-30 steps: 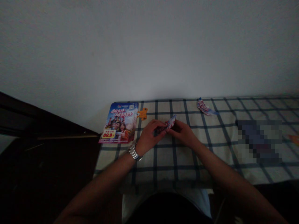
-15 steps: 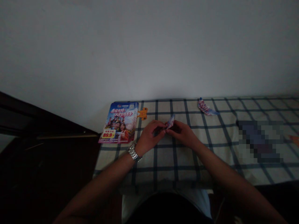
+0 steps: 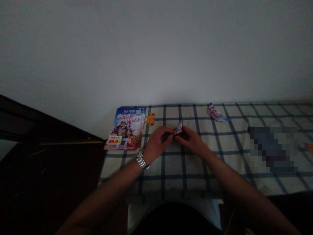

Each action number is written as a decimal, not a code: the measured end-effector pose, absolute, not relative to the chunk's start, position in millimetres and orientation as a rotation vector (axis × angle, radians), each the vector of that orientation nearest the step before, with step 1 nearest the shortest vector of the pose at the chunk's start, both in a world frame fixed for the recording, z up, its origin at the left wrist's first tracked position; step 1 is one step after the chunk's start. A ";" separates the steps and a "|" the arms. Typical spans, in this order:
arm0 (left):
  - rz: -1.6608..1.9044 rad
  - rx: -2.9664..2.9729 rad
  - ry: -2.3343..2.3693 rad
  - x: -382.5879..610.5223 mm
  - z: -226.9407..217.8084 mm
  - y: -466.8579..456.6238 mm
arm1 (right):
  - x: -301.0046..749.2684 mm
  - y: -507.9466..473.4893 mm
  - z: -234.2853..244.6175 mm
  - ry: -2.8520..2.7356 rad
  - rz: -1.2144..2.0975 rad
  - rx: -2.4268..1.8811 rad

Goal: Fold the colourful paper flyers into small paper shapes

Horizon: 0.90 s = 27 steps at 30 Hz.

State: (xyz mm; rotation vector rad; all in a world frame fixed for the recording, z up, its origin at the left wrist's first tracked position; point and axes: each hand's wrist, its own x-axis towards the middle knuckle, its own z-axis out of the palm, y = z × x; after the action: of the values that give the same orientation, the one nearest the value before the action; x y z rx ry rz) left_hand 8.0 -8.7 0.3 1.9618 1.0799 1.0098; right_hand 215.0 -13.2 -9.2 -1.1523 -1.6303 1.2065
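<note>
Between my two hands is a small folded paper [image 3: 178,128], printed in blue, white and pink, with one pointed end sticking up. My left hand [image 3: 159,139], a silver watch on its wrist, pinches the paper's left side. The fingers of my right hand [image 3: 192,138] are closed on its right side. Parts of the paper are hidden behind the fingers. Left of my hands lies a stack of printed flyers [image 3: 126,129]. Farther right, near the wall, another folded paper [image 3: 216,113] with similar colours rests on the checked cloth [image 3: 195,173].
An orange bear-shaped piece [image 3: 150,119] lies beside the flyers. At the right is a dark, pixelated object [image 3: 271,148]. The white wall [image 3: 171,52] rises directly behind the cloth-covered surface, whose left edge drops to a dark area.
Both hands keep their hold on the folded paper and stay nearly in place. The fingers and the paper's raised point have shifted very slightly.
</note>
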 end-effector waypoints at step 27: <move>0.957 2.014 1.051 2.5 5.3 -7.1 | 212.9 -14.5 -7.7 -1.588 1.273 -1.114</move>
State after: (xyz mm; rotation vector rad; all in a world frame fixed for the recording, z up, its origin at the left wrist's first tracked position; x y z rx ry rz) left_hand 2.5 -7.1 5.3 2.0136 1.0510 0.9572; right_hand 212.9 -14.5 -7.7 -1.1140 -1.5877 1.2725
